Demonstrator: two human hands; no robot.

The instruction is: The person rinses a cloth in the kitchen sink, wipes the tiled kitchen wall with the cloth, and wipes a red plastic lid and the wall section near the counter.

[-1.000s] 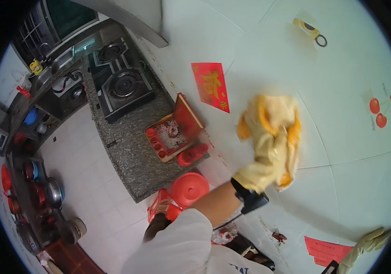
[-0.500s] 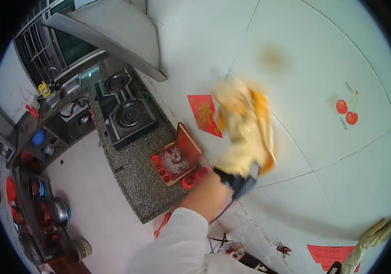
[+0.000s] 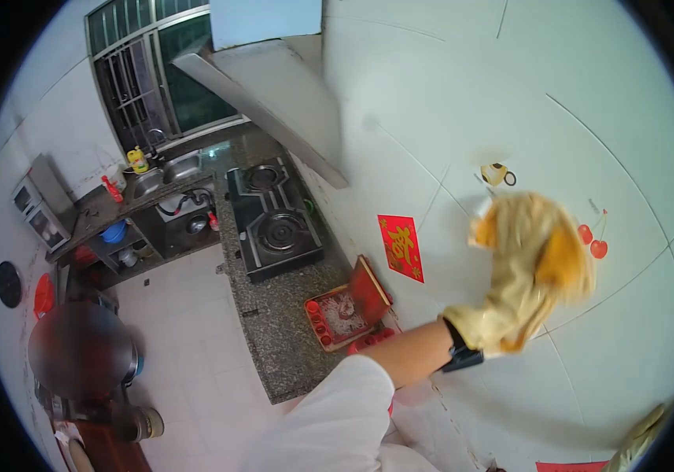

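My left hand [image 3: 510, 267], in a pale yellow rubber glove with a dark band at the wrist, reaches out to the tiled wall [image 3: 447, 94]. It holds an orange and white cloth [image 3: 561, 263] against the tiles. The cloth is bunched under and beside the glove, smeared a little by motion. A cherry sticker [image 3: 598, 248] is just right of the cloth, and a yellow sticker [image 3: 494, 174] is above it. At the lower right edge, only a piece of my gloved right hand [image 3: 642, 442] shows; its fingers cannot be made out.
A red paper sign [image 3: 401, 248] is on the wall. Below it, an open red box [image 3: 325, 326] stands on the granite counter [image 3: 282, 358] near the gas stove [image 3: 278, 228]. A range hood [image 3: 274, 94] juts out above. Sink [image 3: 184, 167] and yellow bottle [image 3: 138, 160] are behind.
My left hand and the cloth have moved right across the wall, toward the cherry sticker. The view has shifted, and my right hand has dropped mostly out of the frame.
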